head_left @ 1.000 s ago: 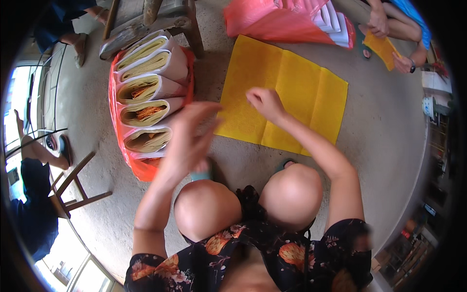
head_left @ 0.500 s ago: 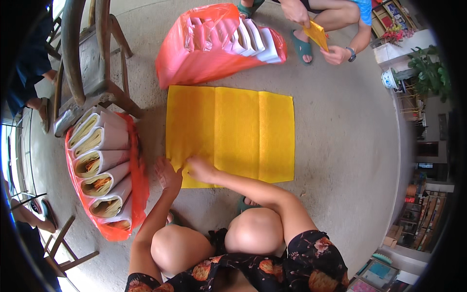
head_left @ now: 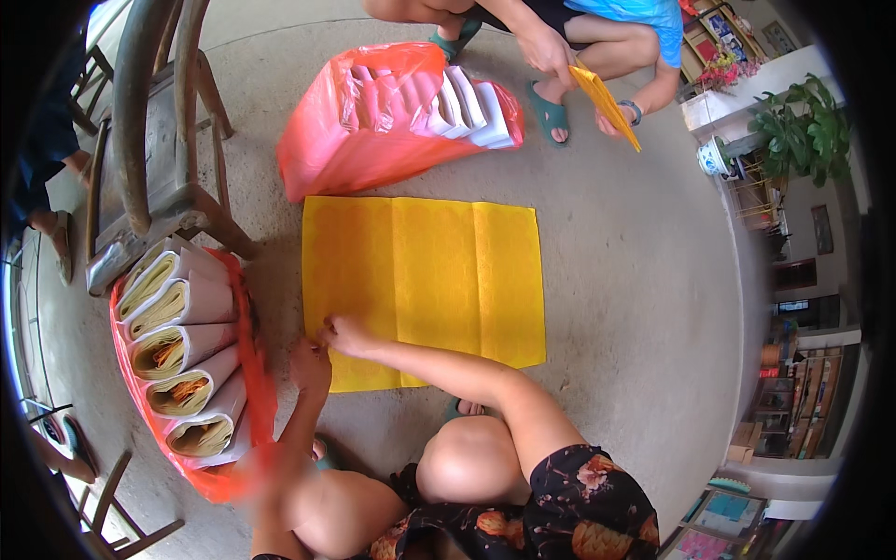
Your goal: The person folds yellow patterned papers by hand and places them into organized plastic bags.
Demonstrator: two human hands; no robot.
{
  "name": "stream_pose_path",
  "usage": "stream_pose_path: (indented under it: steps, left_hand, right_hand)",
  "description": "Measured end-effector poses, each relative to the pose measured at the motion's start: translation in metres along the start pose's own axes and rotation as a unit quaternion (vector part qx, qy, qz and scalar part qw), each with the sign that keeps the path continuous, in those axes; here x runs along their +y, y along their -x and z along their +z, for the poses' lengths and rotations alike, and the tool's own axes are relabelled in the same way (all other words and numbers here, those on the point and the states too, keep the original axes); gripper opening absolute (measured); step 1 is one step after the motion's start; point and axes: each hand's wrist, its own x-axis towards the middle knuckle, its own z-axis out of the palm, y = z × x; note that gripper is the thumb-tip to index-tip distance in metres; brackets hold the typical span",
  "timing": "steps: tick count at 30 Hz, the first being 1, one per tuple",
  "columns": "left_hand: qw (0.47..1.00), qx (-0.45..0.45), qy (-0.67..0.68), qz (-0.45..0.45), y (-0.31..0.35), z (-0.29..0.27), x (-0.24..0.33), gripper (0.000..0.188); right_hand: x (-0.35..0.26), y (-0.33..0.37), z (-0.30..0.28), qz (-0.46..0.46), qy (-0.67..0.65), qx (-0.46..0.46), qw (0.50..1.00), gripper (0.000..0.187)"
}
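My right hand [head_left: 343, 334] rests at the lower left corner of the yellow paper sheet [head_left: 425, 280], fingers curled and pinching what looks like the near edge of that corner. My left hand [head_left: 310, 366] sits just beside it, touching or nearly touching the same corner. Its fingers look loosely bent, but I cannot tell whether they grip the paper or only press on it.

The sheet lies flat on the concrete floor [head_left: 616, 280] in the middle of the frame, with soft vertical creases dividing it into panels. To handle this corner well, I judge I should lift only a single layer, keep the pinch light so the thin paper does not crumple, and hold the rest down so the sheet stays square to its creases.

The paper looks thin, matte and bright yellow, its edges straight and crisp. At the left of the frame a red plastic bag [head_left: 245, 373], glossy and crinkled, holds rolled paper bundles [head_left: 177, 350], pale outside with yellowish cores, lying side by side. In the upper middle a second red plastic bag [head_left: 355, 131] holds a stack of pale folded paper [head_left: 467, 98]. At the top right another person's hands [head_left: 551, 47] hold a folded yellow sheet [head_left: 605, 101]. A worn wooden chair [head_left: 149, 140] stands at the upper left.
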Motion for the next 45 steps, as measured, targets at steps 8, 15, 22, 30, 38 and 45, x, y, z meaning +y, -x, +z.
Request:
stream_pose_path:
  steps: [8, 15, 22, 30, 38, 45]
  left_hand:
    - [0.972, 0.184, -0.125, 0.072, 0.010, 0.019, 0.002, 0.051]
    - [0.985, 0.147, 0.039, 0.084, 0.013, 0.005, -0.014, 0.029]
    - [0.995, 0.029, -0.098, -0.020, 0.020, -0.001, 0.018, 0.038]
    - [0.997, 0.068, -0.041, -0.009, 0.031, 0.000, 0.017, 0.054]
    - [0.953, 0.237, -0.100, 0.159, 0.035, 0.007, 0.028, 0.063]
    - [0.980, 0.112, 0.088, 0.141, 0.021, 0.019, 0.065, 0.061]
  right_hand:
    - [0.001, 0.002, 0.000, 0.076, -0.073, -0.021, 0.994, 0.038]
    - [-0.025, 0.001, 0.000, 0.115, -0.109, -0.041, 0.987, 0.041]
    - [0.008, 0.004, -0.018, 0.083, -0.062, -0.045, 0.994, 0.034]
    - [-0.015, 0.013, -0.029, 0.131, -0.133, -0.076, 0.979, 0.023]
    - [0.010, 0.040, -0.060, 0.108, -0.191, 0.100, 0.971, 0.016]
    - [0.050, 0.136, -0.118, 0.102, -0.171, 0.296, 0.934, 0.017]
